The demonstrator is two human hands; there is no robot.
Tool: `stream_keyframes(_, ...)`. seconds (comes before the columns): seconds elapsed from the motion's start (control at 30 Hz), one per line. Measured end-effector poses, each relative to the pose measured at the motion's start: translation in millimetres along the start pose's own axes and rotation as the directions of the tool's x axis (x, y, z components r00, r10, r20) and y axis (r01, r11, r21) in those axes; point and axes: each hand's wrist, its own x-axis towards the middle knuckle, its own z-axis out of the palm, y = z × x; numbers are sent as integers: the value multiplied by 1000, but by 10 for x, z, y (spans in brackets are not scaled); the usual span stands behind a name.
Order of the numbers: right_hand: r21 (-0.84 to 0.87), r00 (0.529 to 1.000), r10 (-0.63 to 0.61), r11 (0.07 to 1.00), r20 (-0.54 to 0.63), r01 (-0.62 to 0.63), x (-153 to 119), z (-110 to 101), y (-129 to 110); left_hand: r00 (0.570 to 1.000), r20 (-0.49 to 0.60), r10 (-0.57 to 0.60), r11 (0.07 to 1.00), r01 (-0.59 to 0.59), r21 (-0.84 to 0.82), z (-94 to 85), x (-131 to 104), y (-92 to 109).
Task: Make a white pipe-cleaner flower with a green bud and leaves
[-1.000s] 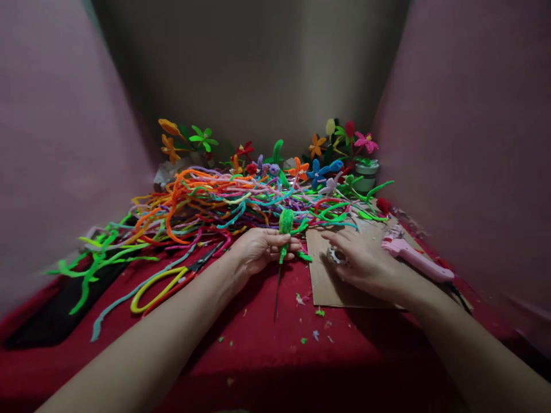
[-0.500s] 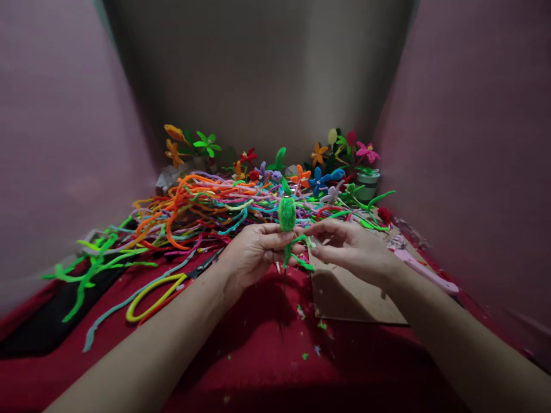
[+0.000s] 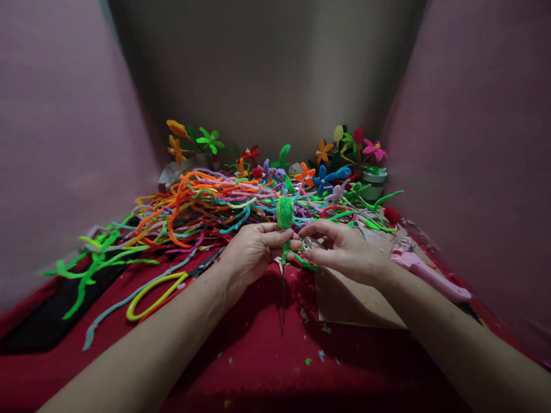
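Note:
A green fuzzy bud [image 3: 284, 213] stands upright on a thin dark stem [image 3: 283, 304], in the middle of the view. Just below the bud, my left hand [image 3: 253, 249] pinches the stem between thumb and fingers. Green pipe cleaner is wound around the stem there, and a loose green end [image 3: 305, 263] sticks out to the right below the fingers. My right hand [image 3: 344, 249] is close beside it, fingers bent, the fingertips near the stem; whether they grip the green strand is too small to tell.
A heap of colourful pipe cleaners [image 3: 215, 201] lies behind the hands, with finished fuzzy flowers [image 3: 322, 180] beyond. Yellow-handled scissors [image 3: 157, 295] lie left. At right are a brown board [image 3: 357, 301], a pink-handled tool [image 3: 430, 278] and a jar [image 3: 374, 183]. Green scraps dot the red cloth [image 3: 258, 355].
The green strand between my hands has shifted lower, and my right fingertips have moved slightly closer to the stem. The view has shifted a little. My left hand still holds the stem.

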Motion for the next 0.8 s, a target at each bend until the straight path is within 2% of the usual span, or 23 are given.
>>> stream_keyframes(0.1,3,999,-44,999,3,44,15,6,49,1000,26,17,1000,-17,-26,-3,-1,-16)
stream_keyframes(0.27,-103,993,-114,988,23,116,0,81,111,998,57,13,999,-11,-32,-13,-7,-11)
stream_keyframes(0.37,26,994,-104,994,38,103,-34,130,134,998,58,6,999,-4,-32,-27,3,-6)
stream_keyframes(0.47,172,997,-72,982,-7,72,-57,133,145,999,34,7,999,-5,-32,-26,6,-5)
stream_keyframes(0.6,236,996,18,972,-88,3,-63,53,157,1000,17,6,1000,-6,-17,-5,-7,10)
stream_keyframes(0.7,327,990,107,942,-91,-72,-56,-24,172,1000,-12,-6,1000,6,20,12,-13,19)
stream_keyframes(0.8,399,986,131,914,-103,-80,-46,-54,173,999,-32,-30,999,31,38,36,-11,-5)
